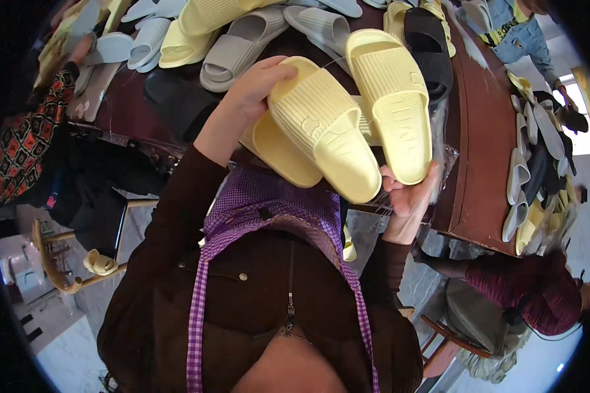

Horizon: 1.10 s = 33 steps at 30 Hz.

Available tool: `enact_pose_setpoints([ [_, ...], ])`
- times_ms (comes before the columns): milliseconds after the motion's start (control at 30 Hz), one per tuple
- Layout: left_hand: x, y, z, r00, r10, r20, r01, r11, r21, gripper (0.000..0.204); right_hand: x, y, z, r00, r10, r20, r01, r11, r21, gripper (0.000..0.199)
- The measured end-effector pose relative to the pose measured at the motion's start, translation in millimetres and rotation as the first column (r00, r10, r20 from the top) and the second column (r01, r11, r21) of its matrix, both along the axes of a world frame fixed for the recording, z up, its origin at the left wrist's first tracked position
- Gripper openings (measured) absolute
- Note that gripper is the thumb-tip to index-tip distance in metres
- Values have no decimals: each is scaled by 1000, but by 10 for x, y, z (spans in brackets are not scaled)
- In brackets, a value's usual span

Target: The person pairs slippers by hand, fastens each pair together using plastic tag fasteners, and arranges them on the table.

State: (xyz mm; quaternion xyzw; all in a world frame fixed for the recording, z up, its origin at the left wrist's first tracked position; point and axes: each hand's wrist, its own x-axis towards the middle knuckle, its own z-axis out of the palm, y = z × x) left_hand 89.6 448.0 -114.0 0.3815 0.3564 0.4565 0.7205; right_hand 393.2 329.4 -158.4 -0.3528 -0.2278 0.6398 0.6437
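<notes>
Two pale yellow slide slippers with ribbed straps are held up over the table edge. My left hand [259, 88] grips the left slipper [351, 164] near its upper end, thumb on top. Fingers of my right hand [410, 200] are closed around the lower end of the right slipper [403, 134]. A small raised figure marks each strap. Beneath the left slipper is another yellow slipper [285, 154], partly hidden; I cannot tell whether my left hand holds it too.
Grey slippers [246, 46], yellow ones and a black slipper [429, 49] crowd the dark red table [469, 164]. A co-worker's patterned sleeve [39, 137] reaches in at left. Other people sit or stand at right, beside more slippers [537, 131]. A wooden chair [49, 262] stands at left.
</notes>
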Motion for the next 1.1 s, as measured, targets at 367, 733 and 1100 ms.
enact_pose_setpoints([
  [367,-34,182,-159,911,151,385,-69,974,-218,30,-300,-259,260,523,-392,757,-62,868,492,55],
  [733,-110,514,-306,663,-149,734,325,940,-104,34,-472,-365,393,48,-609,792,-239,763,601,61],
  [1100,-126,689,-475,675,-177,716,311,949,-59,32,-495,-397,405,131,-603,787,-186,765,617,87],
])
